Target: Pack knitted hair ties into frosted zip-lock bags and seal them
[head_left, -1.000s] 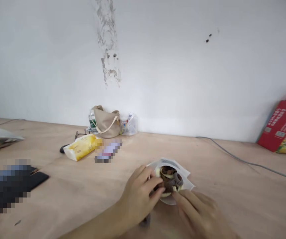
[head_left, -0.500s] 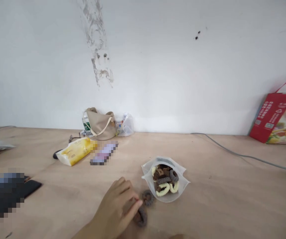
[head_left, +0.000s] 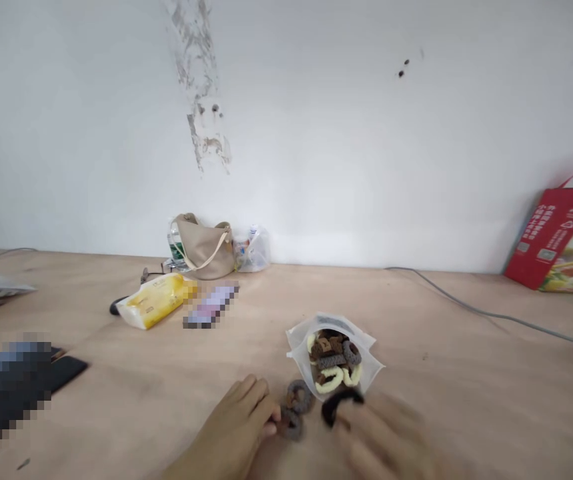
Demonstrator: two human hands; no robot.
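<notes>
A clear plastic pouch (head_left: 299,343) stands open on the wooden table (head_left: 456,387), filled with several brown, grey and cream hair ties (head_left: 334,363). Two grey-brown hair ties (head_left: 295,407) lie on the table just left of the pouch. My left hand (head_left: 234,433) rests beside them, fingertips touching the nearer one, fingers loosely curled. My right hand (head_left: 391,440) is blurred by motion below the pouch and holds a black hair tie (head_left: 341,402) at its fingertips.
A yellow tissue pack (head_left: 154,308) and a beige bag (head_left: 205,245) sit at the back left by the wall. A red carton (head_left: 561,240) stands far right. A grey cable (head_left: 481,310) runs across the table. Dark objects (head_left: 64,370) lie at the left edge.
My right hand has come back into view holding a black hair tie near the pouch. My left hand stayed beside the two loose ties on the table.
</notes>
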